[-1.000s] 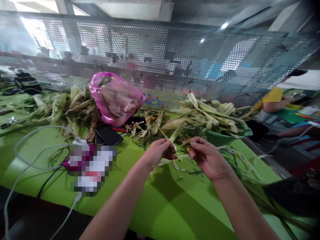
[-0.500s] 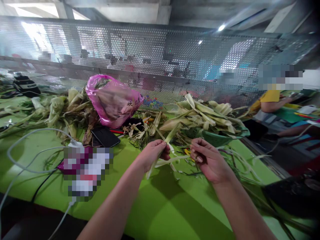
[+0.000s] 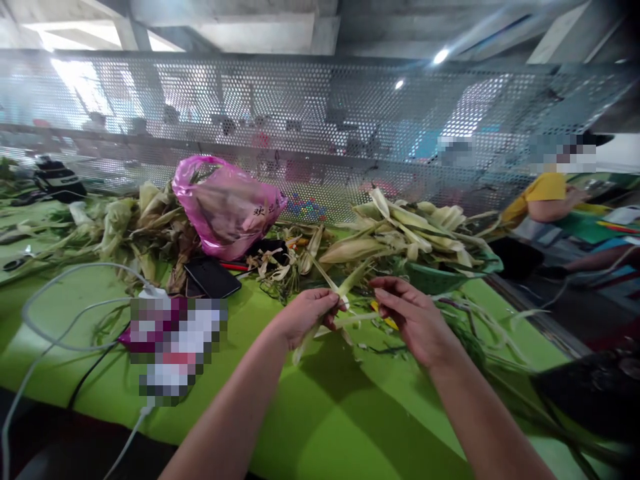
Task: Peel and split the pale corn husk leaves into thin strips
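Note:
My left hand (image 3: 316,315) pinches a pale green corn husk (image 3: 356,279) between thumb and fingers. One end of the husk points up and right, and strips hang below the hand. To the right, my right hand (image 3: 413,319) hovers just short of the husk, its fingers loosely curved and apart with nothing visible in them. Under and between the hands, loose husk strips (image 3: 361,319) and a yellow-handled thing (image 3: 384,316) lie on the green table (image 3: 320,413). Behind them, a heap of corn husks (image 3: 415,230) fills a green basket (image 3: 450,275).
A pink plastic bag (image 3: 227,207) stands beside dried husks (image 3: 125,223) at the back left. Nearer lie a black phone (image 3: 213,277) and a power strip (image 3: 183,347) with white cables (image 3: 55,343). A perforated metal screen (image 3: 300,120) runs behind. A person in a yellow sleeve (image 3: 547,189) sits right.
My right hand's fingers have spread from a closer pinch and shifted slightly left. My left hand, still holding the husk, has moved a little right and down.

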{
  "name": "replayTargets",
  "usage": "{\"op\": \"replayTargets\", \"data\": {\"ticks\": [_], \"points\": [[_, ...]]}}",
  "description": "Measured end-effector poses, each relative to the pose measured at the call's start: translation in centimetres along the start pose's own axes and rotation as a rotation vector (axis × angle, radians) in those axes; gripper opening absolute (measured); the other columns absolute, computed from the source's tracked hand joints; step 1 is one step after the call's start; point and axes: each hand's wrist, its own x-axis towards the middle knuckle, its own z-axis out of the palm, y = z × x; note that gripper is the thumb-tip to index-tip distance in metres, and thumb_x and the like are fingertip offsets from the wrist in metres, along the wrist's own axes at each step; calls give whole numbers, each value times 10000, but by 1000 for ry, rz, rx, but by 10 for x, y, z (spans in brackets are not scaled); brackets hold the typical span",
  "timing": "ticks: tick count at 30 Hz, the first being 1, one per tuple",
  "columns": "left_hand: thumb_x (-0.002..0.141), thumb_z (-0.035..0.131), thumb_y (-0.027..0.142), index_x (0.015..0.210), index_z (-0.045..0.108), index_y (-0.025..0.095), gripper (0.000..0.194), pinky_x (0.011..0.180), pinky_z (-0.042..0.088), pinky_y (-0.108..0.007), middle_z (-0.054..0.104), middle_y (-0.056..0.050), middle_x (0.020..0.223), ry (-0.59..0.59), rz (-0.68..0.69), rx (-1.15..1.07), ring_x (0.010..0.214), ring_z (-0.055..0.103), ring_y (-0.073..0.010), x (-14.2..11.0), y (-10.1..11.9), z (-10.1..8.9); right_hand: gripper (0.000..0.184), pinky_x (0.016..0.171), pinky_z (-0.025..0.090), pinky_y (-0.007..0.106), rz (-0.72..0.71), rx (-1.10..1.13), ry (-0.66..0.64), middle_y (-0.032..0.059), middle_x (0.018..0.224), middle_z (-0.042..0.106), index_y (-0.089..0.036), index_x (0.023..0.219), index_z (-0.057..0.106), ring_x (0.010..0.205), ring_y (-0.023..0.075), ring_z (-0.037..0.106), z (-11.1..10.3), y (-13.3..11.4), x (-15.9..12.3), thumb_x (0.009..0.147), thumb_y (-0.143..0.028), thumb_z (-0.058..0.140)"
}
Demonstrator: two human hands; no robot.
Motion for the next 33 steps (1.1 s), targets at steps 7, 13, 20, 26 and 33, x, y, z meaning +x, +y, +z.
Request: {"op": "replayTargets", "data": {"ticks": [7, 13, 20, 26, 33], "points": [[712, 699, 447, 735, 598, 118, 345, 547, 380, -212, 563, -14, 727, 1, 26, 9, 545, 427, -51, 3, -3, -2, 307, 699, 446, 292, 40, -270, -75, 34, 819, 653, -187, 825, 730, 760, 178, 573, 5, -2, -2, 646, -428, 795], [726, 678, 439, 734, 591, 122, 329, 548, 368, -213, 551, -4, 715, 1, 19, 30, 535, 417, -48, 2, -3, -2, 314, 572, 391, 245, 53, -237, -16, -15, 675, 589, -180, 768, 682, 593, 116, 488, 7, 1, -2, 647, -453, 781], [729, 659, 450, 734, 567, 130, 333, 549, 355, -229, 537, 0, 717, 9, 46, 48, 540, 419, -59, 2, -1, -2, 344, 578, 417, 264, 63, -287, -115, 12, 716, 637, -186, 833, 693, 635, 150, 540, 15, 2, -6, 652, -470, 767], [738, 653, 436, 721, 567, 130, 318, 542, 335, -227, 551, -5, 734, -2, 28, 53, 530, 412, -52, 1, -1, -2, 289, 517, 366, 241, 17, -233, 9, -16, 634, 606, -188, 770, 691, 566, 119, 501, 17, 8, -3, 631, -423, 789], [758, 651, 392, 704, 549, 134, 282, 528, 333, -210, 541, -10, 721, 134, 84, -22, 536, 389, -54, 4, 2, -10, 294, 479, 333, 265, -38, -336, 189, 37, 741, 664, -200, 744, 691, 486, 113, 432, -23, 6, 11, 727, -490, 645]]}}
